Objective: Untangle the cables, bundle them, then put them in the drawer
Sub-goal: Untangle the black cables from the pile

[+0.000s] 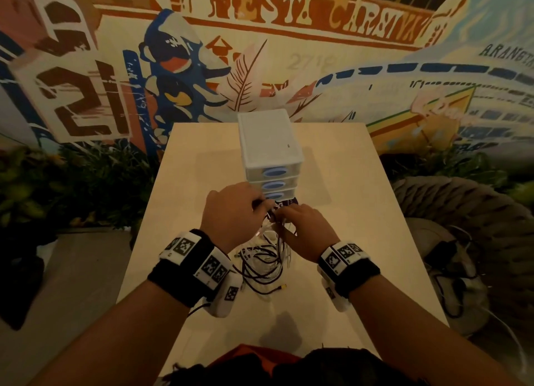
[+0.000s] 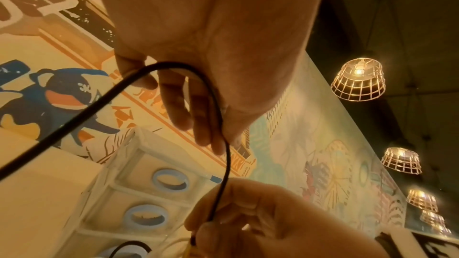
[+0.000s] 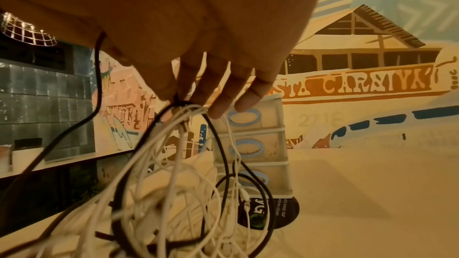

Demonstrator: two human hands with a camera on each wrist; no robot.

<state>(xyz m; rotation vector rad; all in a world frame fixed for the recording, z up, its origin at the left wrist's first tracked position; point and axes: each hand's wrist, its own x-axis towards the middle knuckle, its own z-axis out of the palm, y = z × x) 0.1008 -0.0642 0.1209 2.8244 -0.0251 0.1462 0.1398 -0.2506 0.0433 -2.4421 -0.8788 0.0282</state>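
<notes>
A tangle of white and black cables (image 1: pixel 264 263) hangs from my hands down onto the light wooden table (image 1: pixel 361 212). My left hand (image 1: pixel 248 205) grips a black cable (image 2: pixel 99 103), which loops over its curled fingers (image 2: pixel 196 117). Close beside it, my right hand (image 1: pixel 291 219) pinches the top of the tangle (image 3: pixel 168 183) between thumb and fingers (image 3: pixel 223 103). Just behind the hands stands a white drawer unit (image 1: pixel 270 154), with all three blue-handled drawers (image 3: pixel 248 147) closed.
A round black sticker (image 3: pixel 275 215) lies on the table under the unit's front. One cable end with a yellow plug (image 1: pixel 284 286) lies near my left wrist. Plants (image 1: pixel 72 189) stand left of the table, a thick rope coil (image 1: pixel 462 201) right, a mural wall behind.
</notes>
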